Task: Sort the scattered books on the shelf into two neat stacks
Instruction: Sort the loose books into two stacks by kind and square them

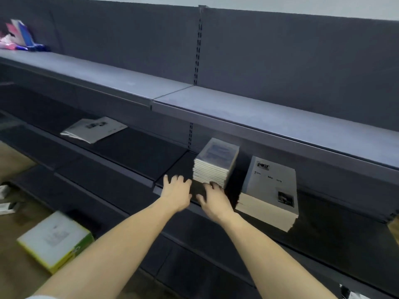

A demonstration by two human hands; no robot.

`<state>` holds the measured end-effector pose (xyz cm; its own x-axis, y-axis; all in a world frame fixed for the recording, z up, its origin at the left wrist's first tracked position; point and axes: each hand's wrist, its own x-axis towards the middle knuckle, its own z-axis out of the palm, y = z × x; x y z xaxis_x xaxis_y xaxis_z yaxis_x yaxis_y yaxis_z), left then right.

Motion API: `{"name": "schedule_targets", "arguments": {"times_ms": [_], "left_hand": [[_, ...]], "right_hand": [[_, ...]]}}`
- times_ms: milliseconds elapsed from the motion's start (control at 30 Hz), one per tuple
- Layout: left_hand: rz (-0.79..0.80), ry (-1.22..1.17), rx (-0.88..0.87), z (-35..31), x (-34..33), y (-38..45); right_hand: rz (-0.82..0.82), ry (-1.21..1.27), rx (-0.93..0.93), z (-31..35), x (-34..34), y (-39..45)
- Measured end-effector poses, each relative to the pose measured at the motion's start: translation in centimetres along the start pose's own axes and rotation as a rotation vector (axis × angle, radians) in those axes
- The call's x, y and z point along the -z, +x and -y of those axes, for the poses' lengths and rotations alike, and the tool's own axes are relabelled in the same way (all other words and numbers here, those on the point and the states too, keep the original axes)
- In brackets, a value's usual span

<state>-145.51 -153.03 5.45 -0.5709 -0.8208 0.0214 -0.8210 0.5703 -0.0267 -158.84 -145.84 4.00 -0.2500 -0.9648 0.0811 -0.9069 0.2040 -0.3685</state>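
Observation:
A stack of small white books (214, 162) stands on the dark middle shelf (133, 152). To its right is a stack of larger grey-covered books (271, 193). A few thin white books (92, 128) lie loose farther left on the same shelf. My left hand (177, 192) hovers at the shelf's front edge, just left of the small stack, with its fingers spread and nothing in it. Directly in front of the small stack's base is my right hand (212, 199); it is empty, the fingertips close to the lowest books.
An upper grey shelf (259, 117) overhangs the stacks. Pink and blue packages (19, 37) sit at its far left. A white and yellow-green box (55, 240) lies on the floor at lower left, below lower dark shelves.

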Motion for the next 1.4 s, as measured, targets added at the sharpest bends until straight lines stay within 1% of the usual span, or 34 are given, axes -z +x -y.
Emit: {"name": "schedule_targets", "arguments": {"times_ms": [200,433,500,733,1000,1100,1233,1400], "left_hand": [[-0.005,-0.025,0.093,8.3,-0.5,-1.2],[0.023,-0.026,0.193,21.3,-1.9,-0.7],[0.042,-0.002,0.198,24.9,-2.4,-0.1],[0.015,-0.002,0.185,35.6,-3.0,2.9],[0.062,-0.055,0.219,44.1,-5.4,6.4],[0.084,-0.102,0.241,46.6,-6.5,8.0],[0.096,-0.112,0.276,50.6,-7.1,10.8],[0.064,-0.127,0.315,55.8,-7.3,15.4]], "right_hand": [[0.067,-0.031,0.084,7.2,-3.1,4.2],[0.167,-0.084,0.233,18.1,-9.4,8.6],[0.188,-0.095,0.243,20.7,-10.8,10.3],[0.198,-0.076,0.203,28.5,-15.1,17.4],[0.277,-0.073,0.252,34.7,-20.2,25.0],[0.279,-0.086,0.280,36.3,-22.2,28.8],[0.279,-0.021,0.294,38.8,-24.3,34.4],[0.252,0.032,0.322,41.5,-25.7,40.9]]}}
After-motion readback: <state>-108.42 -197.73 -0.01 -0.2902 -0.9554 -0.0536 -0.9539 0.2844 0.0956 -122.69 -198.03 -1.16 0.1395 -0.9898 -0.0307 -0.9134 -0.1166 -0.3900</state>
